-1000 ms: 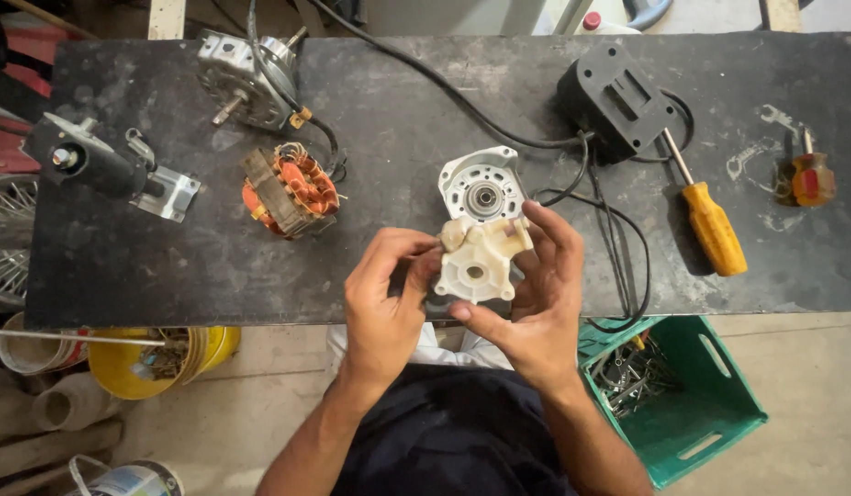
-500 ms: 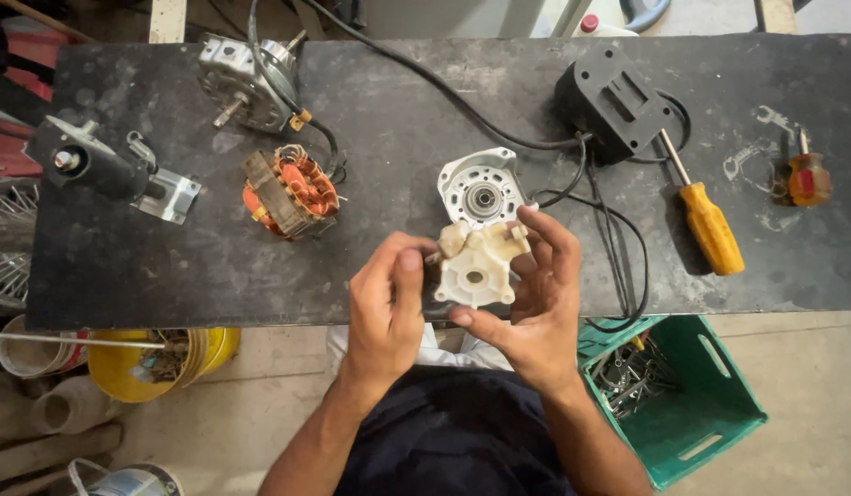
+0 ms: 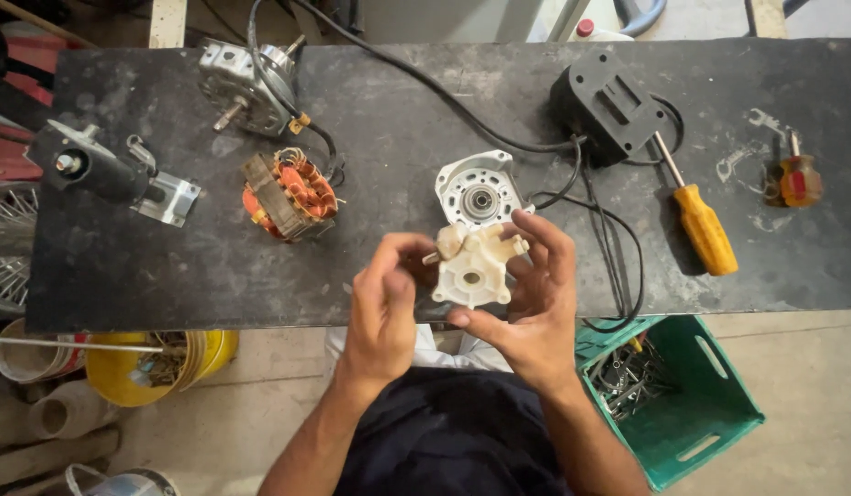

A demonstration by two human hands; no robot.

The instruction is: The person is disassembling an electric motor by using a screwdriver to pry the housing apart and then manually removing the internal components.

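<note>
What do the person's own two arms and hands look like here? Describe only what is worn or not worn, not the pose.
Both the left hand and the right hand are bare: no gloves, rings, watch or wristbands show. The forearms are uncovered too, with no sleeves reaching into view. Each hand's fingers and thumb show plainly.

Two hands: left hand (image 3: 384, 308), right hand (image 3: 526, 308). One cream plastic pump housing (image 3: 471, 266). One white motor end cover (image 3: 479, 190). One copper-wound stator (image 3: 290, 195). One grey metal motor (image 3: 245, 84). One black cylindrical part on a metal bracket (image 3: 100, 170). One black plastic cover (image 3: 609, 108). Two screwdrivers: long yellow-handled screwdriver (image 3: 701, 220), stubby red-and-amber screwdriver (image 3: 798, 176). One green crate (image 3: 692, 413). One yellow bucket (image 3: 150, 367).
</note>
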